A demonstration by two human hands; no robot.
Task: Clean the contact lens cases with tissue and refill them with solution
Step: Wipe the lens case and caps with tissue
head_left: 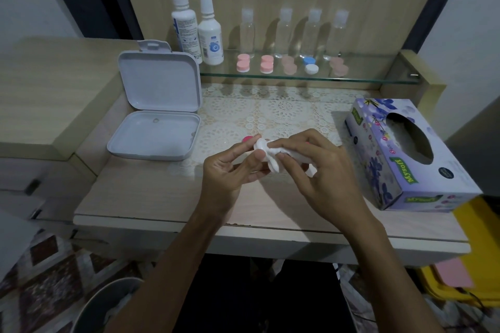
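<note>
Bare tabletop [151, 192] lies open in front of the white open box [154, 135] on the left. The tissue box [405, 159] blocks the right side. Behind, bottles [208, 32] and lens cases [266, 63] crowd the glass shelf [378, 80].

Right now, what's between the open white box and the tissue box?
In the head view, the lace mat, with both hands wiping a case with tissue.

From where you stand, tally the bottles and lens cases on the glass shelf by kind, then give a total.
White solution bottles: 2
Clear bottles: 4
Pink lens cases: 4
Blue-and-white lens case: 1
Total: 11
</note>
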